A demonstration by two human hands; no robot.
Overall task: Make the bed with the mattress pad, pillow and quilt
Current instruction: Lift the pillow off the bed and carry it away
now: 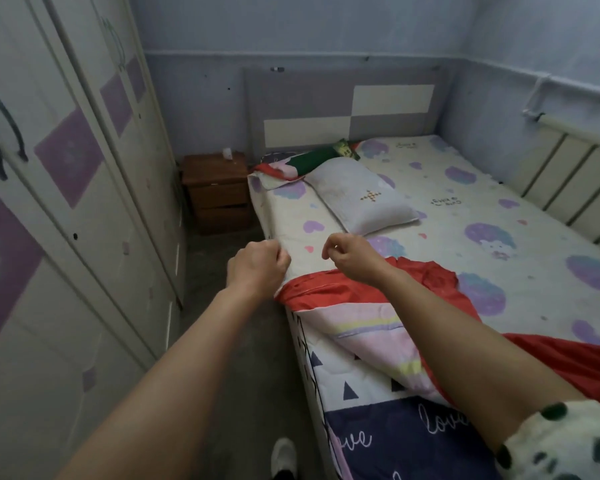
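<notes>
1. my left hand is fisted at the bed's left edge, fingers curled on the mattress pad hem.
2. my right hand hovers just beside it over the pad, fingers curled; i cannot tell whether it pinches any fabric.
3. the pad, cream with purple prints, covers the bed.
4. the quilt, red, pink and navy, lies bunched under my right forearm at the near end.
5. the pillow lies askew on the pad beyond the hands.
6. a nightstand and a wardrobe stand to the left.
</notes>
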